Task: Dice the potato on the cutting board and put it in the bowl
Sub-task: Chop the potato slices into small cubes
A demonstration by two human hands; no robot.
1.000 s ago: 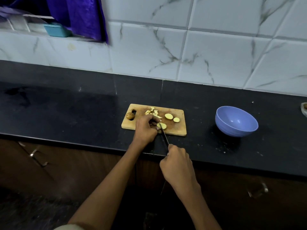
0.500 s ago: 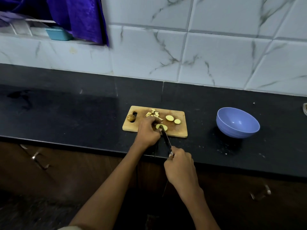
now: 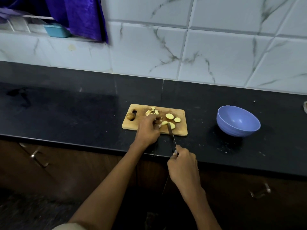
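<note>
A wooden cutting board (image 3: pixel 181 130) lies on the black counter. On it are a heap of potato dice (image 3: pixel 152 112), two round slices (image 3: pixel 169 116), and a brown potato end (image 3: pixel 130 116) by the handle hole. My left hand (image 3: pixel 148 130) rests on the board, fingertips holding a potato slice (image 3: pixel 166 124). My right hand (image 3: pixel 183 165) grips the handle of a knife (image 3: pixel 171 134), whose blade tip sits on that slice. An empty lilac bowl (image 3: pixel 238 121) stands to the right of the board.
The black counter (image 3: pixel 66 113) runs left to right, with its front edge just under my right hand. A white tiled wall rises behind it. A teal container (image 3: pixel 56 30) and purple cloth (image 3: pixel 79 15) sit on a ledge at the upper left. Cabinet handles (image 3: pixel 39 156) show below.
The knife blade has shifted a little right along the slice and my right hand has drawn back toward the counter edge. My left hand stays on the slice.
</note>
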